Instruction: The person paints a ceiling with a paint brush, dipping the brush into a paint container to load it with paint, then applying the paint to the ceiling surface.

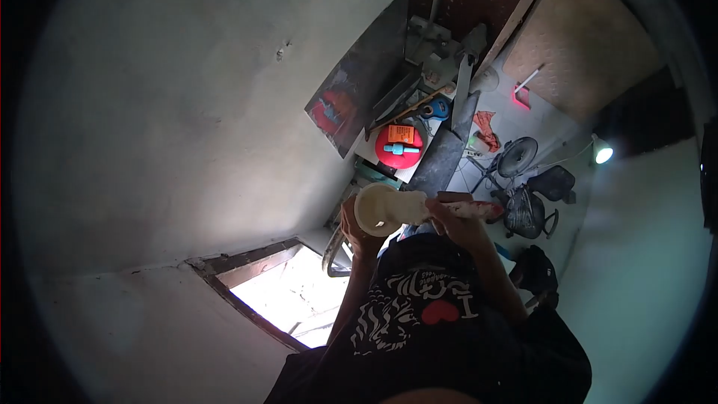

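Observation:
A cream-white round tub point(368, 212) is held up in front of my chest, its opening facing me. My left hand point(357, 236) wraps around its left and lower side. Pale paint-like material lines the inside. My right hand point(458, 226) is closed on a wide paintbrush point(408, 208), whose pale head overlaps the tub's right rim. The brush's smeared handle, reddish at its end, sticks out to the right past my fingers.
Below stands a red round stool point(390, 161) bearing an orange box point(402, 134) and a light-blue tool-like item point(400, 149). A framed window opening point(288, 292) is at lower left, beside the bare wall point(172, 142). A wheeled chair base point(516, 157) and a lit bulb point(603, 154) are at right.

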Demonstrator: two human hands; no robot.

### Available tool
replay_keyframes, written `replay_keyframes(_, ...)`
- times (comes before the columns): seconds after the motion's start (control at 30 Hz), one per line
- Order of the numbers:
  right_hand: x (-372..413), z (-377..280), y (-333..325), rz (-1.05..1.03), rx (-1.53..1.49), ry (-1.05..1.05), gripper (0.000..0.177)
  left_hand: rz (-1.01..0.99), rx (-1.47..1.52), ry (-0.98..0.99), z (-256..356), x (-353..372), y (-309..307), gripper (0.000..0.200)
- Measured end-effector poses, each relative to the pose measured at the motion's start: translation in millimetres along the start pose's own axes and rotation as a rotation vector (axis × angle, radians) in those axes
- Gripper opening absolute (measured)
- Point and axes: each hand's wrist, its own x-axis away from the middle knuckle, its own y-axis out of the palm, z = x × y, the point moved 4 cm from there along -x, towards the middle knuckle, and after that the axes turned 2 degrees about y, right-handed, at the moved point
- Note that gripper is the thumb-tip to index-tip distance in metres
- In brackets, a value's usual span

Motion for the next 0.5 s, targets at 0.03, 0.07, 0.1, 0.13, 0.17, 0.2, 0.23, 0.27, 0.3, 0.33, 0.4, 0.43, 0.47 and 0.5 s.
replay_keyframes(0.03, 0, -1, 1, -0.006, 0.015, 0.001, 0.034, -0.002, -0.001, 0.001, 0, 1, -1, 0.075)
replay_keyframes(0.07, 0, -3, 2, -0.007, 0.015, 0.000, 0.034, -0.004, 0.025, -0.015, 0, 1, -1, 0.075)
replay_keyframes(0.1, 0, -6, 4, -0.007, 0.020, -0.012, 0.034, -0.006, 0.050, -0.033, 1, 0, -1, 0.075)
replay_keyframes(0.13, 1, -6, 5, -0.006, 0.024, -0.021, 0.033, -0.006, 0.047, -0.037, 2, 0, -3, 0.075)
replay_keyframes(0.17, 1, -3, 5, -0.007, 0.023, -0.017, 0.033, -0.004, 0.034, -0.018, 3, -1, -3, 0.074)
replay_keyframes(0.2, -2, 2, 2, -0.021, -0.026, -0.011, 0.033, -0.001, 0.022, 0.004, 5, -4, -3, 0.074)
replay_keyframes(0.23, -5, 4, 2, -0.036, -0.075, -0.005, 0.032, -0.002, 0.022, 0.003, 3, -4, -3, 0.074)
replay_keyframes(0.27, -6, 6, 3, -0.039, -0.075, -0.002, 0.032, 0.009, 0.025, -0.010, 0, -3, -3, 0.073)
replay_keyframes(0.3, -7, 6, 5, -0.003, -0.034, -0.027, 0.032, 0.018, 0.027, -0.026, -2, -1, -4, 0.072)
replay_keyframes(0.33, -7, 6, 5, 0.033, 0.007, -0.053, 0.031, 0.015, 0.024, -0.032, -2, 1, -5, 0.072)
replay_keyframes(0.4, -8, 9, 3, 0.008, -0.051, -0.024, 0.030, -0.024, -0.026, -0.036, -4, 3, -6, 0.071)
replay_keyframes(0.43, -9, 10, 3, -0.019, -0.109, 0.003, 0.028, -0.022, -0.028, -0.039, -6, 3, -5, 0.071)
replay_keyframes(0.47, -11, 9, 3, -0.024, -0.108, 0.007, 0.028, -0.017, -0.019, -0.046, -8, 4, -5, 0.071)
replay_keyframes(0.5, -11, 6, 5, -0.035, -0.067, 0.005, 0.029, -0.012, -0.009, -0.052, -8, 3, -5, 0.072)
